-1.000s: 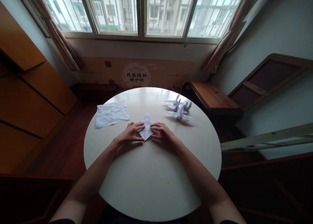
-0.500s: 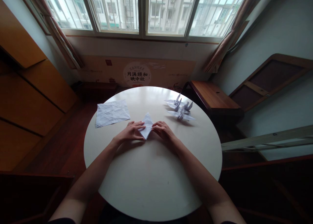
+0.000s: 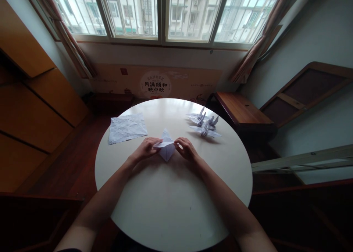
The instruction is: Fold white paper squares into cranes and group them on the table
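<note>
A partly folded white paper [image 3: 167,152] is at the middle of the round white table [image 3: 171,200], its one point toward the window and another toward me. My left hand [image 3: 147,148] pinches its left side, where a flap stands out. On the right side, my right hand [image 3: 186,148] grips the paper's edge between thumb and fingertips. A creased flat sheet [image 3: 128,128] lies at the table's back left. Several folded paper cranes [image 3: 204,125] stand close together at the back right.
Behind the table's right side stands a wooden desk [image 3: 241,107]. A printed banner [image 3: 110,74] runs below the barred window. Orange cabinets [image 3: 41,108] are at the left, and a pale rail [image 3: 303,158] is at the right.
The folded paper has been opened out across its middle, with a flap now spread between my hands. My left fingers no longer lie flat over it, and my right hand has shifted slightly right.
</note>
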Available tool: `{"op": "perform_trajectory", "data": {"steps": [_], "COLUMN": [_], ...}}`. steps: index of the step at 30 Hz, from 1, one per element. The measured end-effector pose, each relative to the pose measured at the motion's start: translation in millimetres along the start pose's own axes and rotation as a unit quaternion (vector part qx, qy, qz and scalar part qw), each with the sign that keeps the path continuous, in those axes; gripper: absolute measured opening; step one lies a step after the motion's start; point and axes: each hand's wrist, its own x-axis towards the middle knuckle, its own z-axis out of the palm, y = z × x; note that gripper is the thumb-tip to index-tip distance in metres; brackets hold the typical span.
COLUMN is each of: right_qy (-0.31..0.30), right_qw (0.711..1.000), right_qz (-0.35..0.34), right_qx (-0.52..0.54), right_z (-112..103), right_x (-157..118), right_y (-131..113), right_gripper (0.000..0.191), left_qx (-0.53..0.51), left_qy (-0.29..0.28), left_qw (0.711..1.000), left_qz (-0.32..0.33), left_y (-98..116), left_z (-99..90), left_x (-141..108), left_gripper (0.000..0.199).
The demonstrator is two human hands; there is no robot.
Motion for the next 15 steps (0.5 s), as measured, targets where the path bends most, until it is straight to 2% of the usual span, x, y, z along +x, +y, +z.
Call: {"op": "perform_trajectory", "data": {"steps": [2,6,15], "right_qy": [0.003,-0.017,-0.021], "right_qw": [1.0,0.999,0.997], "right_qz": [0.009,0.014,0.052], "right_qx": [0.01,0.031,0.05], "right_z": [1,3,6], "right_x": [-1,-2,-3], "right_y": [-1,-1,0], "right_gripper": [0.016,0.015,0.03], "left_qx": [0.003,-0.017,-0.177], "left_qy": [0.026,0.04,0.018], "left_qw": [1.0,0.999,0.981], "left_qz": [-0.01,-0.023,-0.076], "left_y": [0,3,11], "left_z": [3.5,6.1,7.9], "left_x": [1,2,3], "left_gripper": [0.032,0.029,0.035]}}
